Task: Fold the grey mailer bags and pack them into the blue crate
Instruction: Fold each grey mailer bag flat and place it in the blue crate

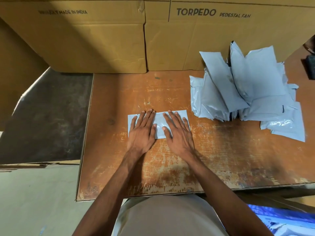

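A folded grey mailer bag [159, 120] lies flat on the worn brown table [221, 159], near its middle. My left hand [142, 132] presses on the bag's left half with straight, spread fingers. My right hand [177, 132] presses flat on its right half the same way. A loose pile of grey mailer bags [247, 89] sits at the table's right, several of them leaning against each other. The blue crate [279, 218] shows partly at the bottom right, below the table edge, with pale bags inside.
Two large cardboard boxes [102, 40] stand along the table's far side, one printed TORPEDO PEDESTAL FAN. A dark lower surface [46, 116] adjoins the table on the left. A dark object [310, 65] lies at the far right edge.
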